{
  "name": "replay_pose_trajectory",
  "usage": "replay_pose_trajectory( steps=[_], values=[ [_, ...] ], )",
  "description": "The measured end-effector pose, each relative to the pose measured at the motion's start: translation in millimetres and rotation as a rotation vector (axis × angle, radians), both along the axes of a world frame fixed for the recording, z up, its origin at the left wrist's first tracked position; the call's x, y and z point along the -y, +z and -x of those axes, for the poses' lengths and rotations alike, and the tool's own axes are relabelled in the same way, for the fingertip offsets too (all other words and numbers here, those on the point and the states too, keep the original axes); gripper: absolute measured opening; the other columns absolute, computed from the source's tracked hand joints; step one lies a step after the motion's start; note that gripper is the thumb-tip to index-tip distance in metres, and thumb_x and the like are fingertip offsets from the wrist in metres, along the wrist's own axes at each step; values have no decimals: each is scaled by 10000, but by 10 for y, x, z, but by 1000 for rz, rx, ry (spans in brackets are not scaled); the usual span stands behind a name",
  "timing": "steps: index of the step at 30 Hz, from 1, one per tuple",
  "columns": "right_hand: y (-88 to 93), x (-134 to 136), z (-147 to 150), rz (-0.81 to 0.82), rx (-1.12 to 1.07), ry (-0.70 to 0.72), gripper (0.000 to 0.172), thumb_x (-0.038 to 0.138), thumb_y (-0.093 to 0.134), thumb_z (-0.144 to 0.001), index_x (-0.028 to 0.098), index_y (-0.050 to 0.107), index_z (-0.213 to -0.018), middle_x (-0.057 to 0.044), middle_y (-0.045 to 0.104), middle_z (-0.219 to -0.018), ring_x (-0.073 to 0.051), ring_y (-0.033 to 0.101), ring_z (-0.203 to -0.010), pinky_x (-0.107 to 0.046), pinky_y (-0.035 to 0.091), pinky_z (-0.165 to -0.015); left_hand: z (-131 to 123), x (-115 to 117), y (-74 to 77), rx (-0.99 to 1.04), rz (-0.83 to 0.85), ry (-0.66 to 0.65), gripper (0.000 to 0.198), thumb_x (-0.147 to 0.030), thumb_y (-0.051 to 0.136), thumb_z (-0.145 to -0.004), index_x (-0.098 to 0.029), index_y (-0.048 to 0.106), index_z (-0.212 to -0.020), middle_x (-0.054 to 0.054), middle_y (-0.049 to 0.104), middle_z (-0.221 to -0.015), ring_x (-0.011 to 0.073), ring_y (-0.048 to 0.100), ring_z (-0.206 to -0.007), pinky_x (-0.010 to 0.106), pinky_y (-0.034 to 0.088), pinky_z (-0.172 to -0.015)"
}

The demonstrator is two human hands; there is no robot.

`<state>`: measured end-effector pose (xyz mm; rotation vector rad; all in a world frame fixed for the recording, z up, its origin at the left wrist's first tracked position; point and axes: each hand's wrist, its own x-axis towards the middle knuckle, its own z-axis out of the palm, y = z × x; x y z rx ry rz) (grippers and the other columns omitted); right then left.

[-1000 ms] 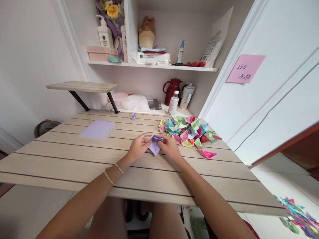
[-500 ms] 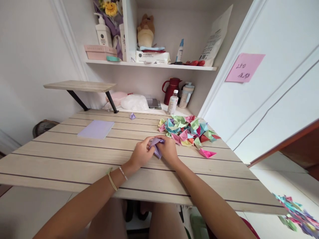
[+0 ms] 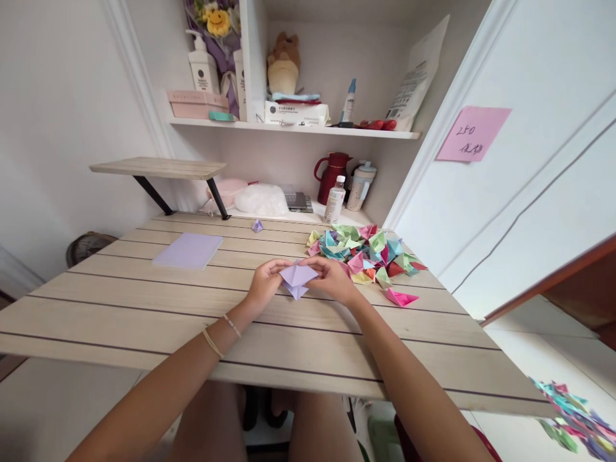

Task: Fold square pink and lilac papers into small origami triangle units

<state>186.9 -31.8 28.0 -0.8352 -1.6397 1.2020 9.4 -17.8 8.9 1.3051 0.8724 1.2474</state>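
Between my two hands is a sheet of purple origami paper (image 3: 298, 276), folded into a diamond with a smaller point below it. My left hand (image 3: 266, 280) pinches its left corner, and my right hand (image 3: 332, 277) grips the right corner. Both hands are just above the wooden table (image 3: 202, 333). Right of my right hand lies a heap of folded paper boats (image 3: 356, 247) in several colours, with a single pink paper boat (image 3: 402, 298) in front. A stack of flat purple paper (image 3: 188, 250) lies to the left. One small purple folded piece (image 3: 257, 226) sits further back.
A small raised shelf (image 3: 158, 167) stands at the table's back left. Behind the heap are a clear bottle (image 3: 335, 200), a red jug (image 3: 332, 176) and a pale cup (image 3: 360, 186). More coloured paper pieces (image 3: 572, 414) lie at lower right, beyond the table edge.
The purple paper has opened from a narrow, partly covered fold into a wide diamond facing me. My hands have drawn slightly apart to its two side corners.
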Motion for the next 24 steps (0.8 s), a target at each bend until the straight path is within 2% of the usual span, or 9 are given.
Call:
replay_pose_trajectory(
  steps=[3, 5, 7, 11, 13, 16, 20, 24],
  values=[
    [83, 42, -51, 109, -19, 79, 463, 241, 717, -570, 176, 589, -1010, -56, 633, -984, -166, 596, -868, -300, 468, -773, 64, 2, 51, 26, -9, -72, 295, -196, 655, -595, -127, 646, -882, 95, 666, -926, 205, 610, -845, 290, 474, -729],
    [104, 54, -75, 146, -30, 50, 395, 308, 686, -623, 169, 607, -984, -61, 635, -978, -163, 598, -854, -303, 469, -769, 93, 10, 79, 55, 31, -173, 352, -250, 658, -613, -125, 638, -942, 103, 654, -955, 209, 608, -841, 311, 474, -741],
    [91, 48, -79, 155, -39, -8, 334, 337, 664, -648, 161, 620, -930, -53, 647, -910, -150, 604, -788, -293, 476, -724, 100, 16, 91, 62, 71, -222, 358, -331, 635, -654, -112, 636, -937, 103, 656, -907, 197, 612, -787, 322, 480, -720],
    [12, 17, -33, 118, -36, -24, 299, 287, 698, -608, 160, 601, -860, -28, 641, -808, -123, 594, -698, -251, 467, -641, 70, 9, 65, -28, 23, -76, 307, -360, 682, -618, -113, 613, -785, 57, 647, -724, 154, 603, -670, 278, 482, -643],
    [-16, 14, 12, 91, -46, -37, 337, 279, 706, -596, 169, 581, -888, -26, 639, -812, -120, 593, -694, -237, 460, -622, 53, 6, 48, -65, -30, -26, 348, -311, 724, -574, -134, 585, -841, 26, 635, -690, 134, 600, -642, 256, 478, -626],
    [-30, 33, 86, 33, -39, -129, 353, 336, 669, -639, 171, 573, -935, -32, 648, -767, -132, 595, -674, -239, 454, -595, 31, 20, 42, -93, -85, -45, 419, -288, 724, -577, -142, 569, -939, 22, 632, -695, 125, 602, -643, 255, 483, -639],
    [-22, 76, 149, -74, 40, -266, 270, 396, 611, -687, 151, 637, -799, -49, 651, -715, -148, 582, -648, -248, 447, -573, 1, 58, 59, -141, -111, -66, 290, -294, 721, -578, -117, 619, -783, 62, 648, -732, 146, 607, -685, 267, 493, -666],
    [-11, 100, 148, -52, 18, -281, 261, 397, 614, -682, 151, 651, -762, -46, 647, -691, -140, 562, -601, -237, 428, -521, -4, 70, 64, -160, -94, -75, 236, -312, 702, -604, -124, 626, -725, 60, 652, -703, 146, 604, -650, 259, 495, -617]
  ],
)
